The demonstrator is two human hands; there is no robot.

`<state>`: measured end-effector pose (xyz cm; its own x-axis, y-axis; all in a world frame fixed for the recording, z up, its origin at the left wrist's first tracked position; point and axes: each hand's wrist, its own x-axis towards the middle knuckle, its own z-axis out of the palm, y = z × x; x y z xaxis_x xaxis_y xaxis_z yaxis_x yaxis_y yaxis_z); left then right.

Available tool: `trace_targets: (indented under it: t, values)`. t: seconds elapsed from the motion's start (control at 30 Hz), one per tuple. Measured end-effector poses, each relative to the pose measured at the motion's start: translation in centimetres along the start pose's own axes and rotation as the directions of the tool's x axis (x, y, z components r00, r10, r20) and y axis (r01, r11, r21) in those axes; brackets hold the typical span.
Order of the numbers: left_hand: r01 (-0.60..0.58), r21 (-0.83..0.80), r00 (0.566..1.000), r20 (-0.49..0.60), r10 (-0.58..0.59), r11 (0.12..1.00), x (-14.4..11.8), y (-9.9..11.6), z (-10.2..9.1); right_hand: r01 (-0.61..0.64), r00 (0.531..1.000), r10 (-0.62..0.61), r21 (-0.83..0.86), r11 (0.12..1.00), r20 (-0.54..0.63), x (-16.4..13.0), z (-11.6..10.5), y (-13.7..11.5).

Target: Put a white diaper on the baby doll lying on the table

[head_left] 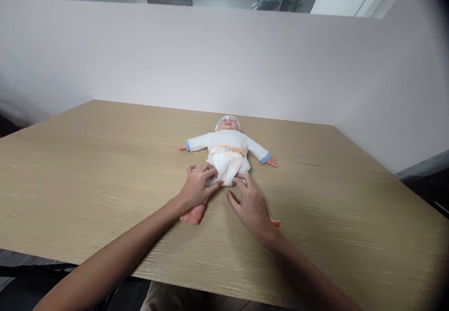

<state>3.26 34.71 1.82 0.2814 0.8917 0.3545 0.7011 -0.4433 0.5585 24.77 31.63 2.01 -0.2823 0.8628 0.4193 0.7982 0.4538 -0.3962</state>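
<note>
One white-clad doll (228,149), supine

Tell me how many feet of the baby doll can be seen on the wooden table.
2. One bare plastic doll foot shows below the left hand; only the tip of the other foot peeks out beside the right hand. Both legs are mostly hidden under the hands.

A baby doll (228,149) lies on its back on the wooden counter (87,161), arms spread, in a white shirt, cap and diaper (226,163). The left hand (198,187) pinches the diaper's near edge; the right hand (250,206) rests just beside it, fingertips touching the diaper, covering the doll's leg.
</note>
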Motion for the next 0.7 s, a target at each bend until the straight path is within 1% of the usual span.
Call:
trace_targets:
  t: [0.17,0.23,0.33,0.4,0.53,0.63,0.7]
  values:
    - [-0.031,-0.139,0.999,-0.013,0.03,0.99,0.0,-0.2,-0.2,0.025,0.998,-0.028,0.047,0.999,0.057,0.6,-0.1,0.1]
    - [-0.041,-0.159,0.999,-0.02,0.038,0.986,0.0,-0.2,-0.2,0.009,0.996,-0.013,0.047,0.999,0.083,1.0,-0.1,0.2]
    - [-0.04,-0.149,0.999,-0.011,0.039,0.988,0.2,-0.3,-0.2,-0.062,0.995,0.057,0.058,0.996,0.079,1.3,0.0,0.4]
    - [-0.033,-0.149,0.999,0.019,0.036,0.988,0.3,-0.4,-0.3,-0.117,0.992,0.112,0.09,0.989,0.06,1.5,0.1,0.5]
    - [0.011,-0.125,0.997,0.08,-0.001,0.992,0.6,-0.6,-0.4,-0.229,0.973,0.227,0.25,0.941,0.04,1.6,-0.2,0.8]
    - [0.058,-0.145,0.997,0.059,-0.049,0.988,0.6,-0.6,-0.2,-0.297,0.952,0.303,0.373,0.879,0.046,1.9,-0.8,1.3]
    - [0.081,-0.188,0.997,0.03,-0.077,0.979,0.5,-0.7,0.0,-0.319,0.943,0.331,0.38,0.868,0.037,2.1,-1.3,1.6]
